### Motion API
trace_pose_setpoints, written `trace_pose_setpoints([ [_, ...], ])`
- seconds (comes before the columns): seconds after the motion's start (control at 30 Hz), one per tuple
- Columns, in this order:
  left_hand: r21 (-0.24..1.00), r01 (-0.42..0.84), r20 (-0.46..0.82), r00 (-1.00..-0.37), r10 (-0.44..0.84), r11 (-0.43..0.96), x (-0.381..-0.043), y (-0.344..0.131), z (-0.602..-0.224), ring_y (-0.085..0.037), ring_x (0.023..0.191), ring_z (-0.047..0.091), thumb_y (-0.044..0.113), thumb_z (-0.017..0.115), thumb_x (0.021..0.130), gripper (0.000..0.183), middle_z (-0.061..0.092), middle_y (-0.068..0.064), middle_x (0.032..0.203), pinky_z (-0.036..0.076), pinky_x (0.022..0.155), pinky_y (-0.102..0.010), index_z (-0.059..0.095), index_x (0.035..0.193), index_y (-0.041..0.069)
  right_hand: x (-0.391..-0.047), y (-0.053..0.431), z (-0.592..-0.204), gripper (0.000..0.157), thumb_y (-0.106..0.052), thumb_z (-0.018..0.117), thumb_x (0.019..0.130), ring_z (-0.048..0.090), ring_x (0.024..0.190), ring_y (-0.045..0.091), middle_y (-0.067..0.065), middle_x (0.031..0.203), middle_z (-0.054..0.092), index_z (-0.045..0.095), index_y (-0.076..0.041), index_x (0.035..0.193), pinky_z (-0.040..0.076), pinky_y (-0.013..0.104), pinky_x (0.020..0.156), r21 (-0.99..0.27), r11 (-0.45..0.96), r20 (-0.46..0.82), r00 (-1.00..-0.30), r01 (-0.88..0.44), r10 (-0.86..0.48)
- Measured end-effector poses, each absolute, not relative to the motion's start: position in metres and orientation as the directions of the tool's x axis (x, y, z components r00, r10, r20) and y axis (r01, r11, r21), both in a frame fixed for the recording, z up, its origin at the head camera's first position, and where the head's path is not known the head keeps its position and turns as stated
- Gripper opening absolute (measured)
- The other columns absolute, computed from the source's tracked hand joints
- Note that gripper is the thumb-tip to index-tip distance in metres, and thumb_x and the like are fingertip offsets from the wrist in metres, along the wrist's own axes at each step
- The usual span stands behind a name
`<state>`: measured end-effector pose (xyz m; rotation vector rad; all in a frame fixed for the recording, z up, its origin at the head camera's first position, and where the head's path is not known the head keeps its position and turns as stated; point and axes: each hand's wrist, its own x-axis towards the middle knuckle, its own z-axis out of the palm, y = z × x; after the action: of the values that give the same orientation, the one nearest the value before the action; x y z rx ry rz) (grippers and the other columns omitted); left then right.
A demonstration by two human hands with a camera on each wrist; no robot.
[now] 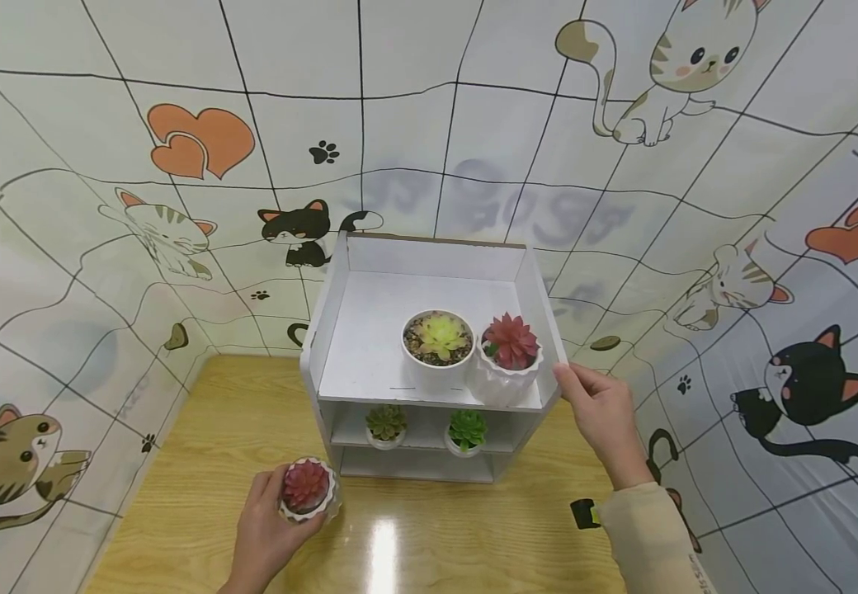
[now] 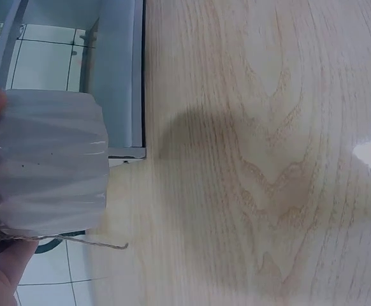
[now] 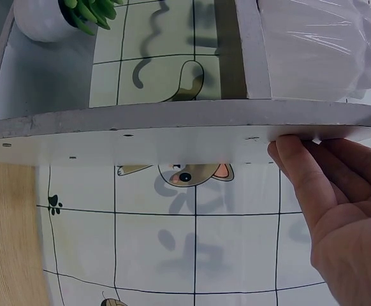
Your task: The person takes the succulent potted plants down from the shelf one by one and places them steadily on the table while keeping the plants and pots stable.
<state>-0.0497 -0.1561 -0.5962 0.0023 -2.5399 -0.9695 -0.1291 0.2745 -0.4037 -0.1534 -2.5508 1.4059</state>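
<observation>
My left hand (image 1: pixel 273 524) grips a white ribbed pot holding a red succulent (image 1: pixel 306 485), in front of the shelf's left side. In the left wrist view the white pot (image 2: pixel 51 162) is tilted sideways in the picture, with twine tied round it and one loose end sticking out. With my right hand (image 1: pixel 607 417) I hold the right side panel of a small white shelf (image 1: pixel 421 289); the fingers (image 3: pixel 300 159) lie against the panel's outer face, the thumb mostly hidden. On the top level stand a yellow-green succulent (image 1: pixel 440 337) and another red succulent (image 1: pixel 511 342).
The level below holds a dull green succulent (image 1: pixel 386 423) and a bright green one (image 1: pixel 467 431). Under the shelf is a wood-grain table (image 1: pixel 214 429). Cat-printed sheeting (image 1: pixel 414 124) hangs behind and on both sides. A small black item (image 1: pixel 586 513) lies right of the shelf.
</observation>
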Motion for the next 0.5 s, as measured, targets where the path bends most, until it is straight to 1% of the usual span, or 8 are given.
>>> trace_pose_setpoints([
  [0.07, 0.635, 0.143, 0.384, -0.911, -0.150, 0.759, -0.050, -0.156, -0.599, -0.028, 0.095, 0.065, 0.020, 0.103, 0.049, 0.084, 0.060, -0.012, 0.104, 0.059, 0.079, -0.054, 0.066, 0.120, -0.006, -0.129, 0.274, -0.403, 0.047, -0.039, 0.060, 0.105, 0.073, 0.099, 0.014, 0.019, 0.119, 0.074, 0.071, 0.000, 0.129, 0.056, 0.049, 0.097, -0.843, 0.537, 0.147, -0.970, -0.019, 0.196],
  [0.13, 0.635, 0.143, 0.386, -0.910, -0.151, 0.759, -0.051, -0.157, -0.601, -0.027, 0.095, 0.065, 0.020, 0.103, 0.049, 0.084, 0.060, -0.011, 0.104, 0.059, 0.079, -0.054, 0.066, 0.119, -0.006, -0.129, 0.274, -0.403, 0.047, -0.039, 0.060, 0.105, 0.073, 0.099, 0.014, 0.019, 0.119, 0.074, 0.071, 0.000, 0.129, 0.056, 0.049, 0.097, -0.842, 0.539, 0.147, -0.970, -0.019, 0.195],
  [0.4, 0.622, 0.143, 0.371, -0.920, -0.129, 0.770, -0.055, -0.159, -0.611, -0.030, 0.097, 0.065, 0.021, 0.101, 0.052, 0.083, 0.060, -0.014, 0.106, 0.059, 0.080, -0.056, 0.065, 0.121, -0.007, -0.128, 0.274, -0.403, 0.047, -0.040, 0.060, 0.105, 0.069, 0.093, -0.001, 0.018, 0.118, 0.074, 0.071, -0.001, 0.129, 0.056, 0.047, 0.097, -0.841, 0.541, 0.146, -0.970, -0.017, 0.196],
  [0.5, 0.621, 0.136, 0.359, -0.925, -0.126, 0.772, -0.056, -0.159, -0.617, -0.032, 0.099, 0.065, 0.020, 0.101, 0.053, 0.082, 0.060, -0.014, 0.107, 0.059, 0.082, -0.057, 0.064, 0.122, -0.006, -0.128, 0.274, -0.403, 0.048, -0.040, 0.060, 0.105, 0.068, 0.092, -0.003, 0.019, 0.118, 0.074, 0.071, 0.000, 0.129, 0.055, 0.049, 0.098, -0.844, 0.537, 0.146, -0.970, -0.019, 0.195],
])
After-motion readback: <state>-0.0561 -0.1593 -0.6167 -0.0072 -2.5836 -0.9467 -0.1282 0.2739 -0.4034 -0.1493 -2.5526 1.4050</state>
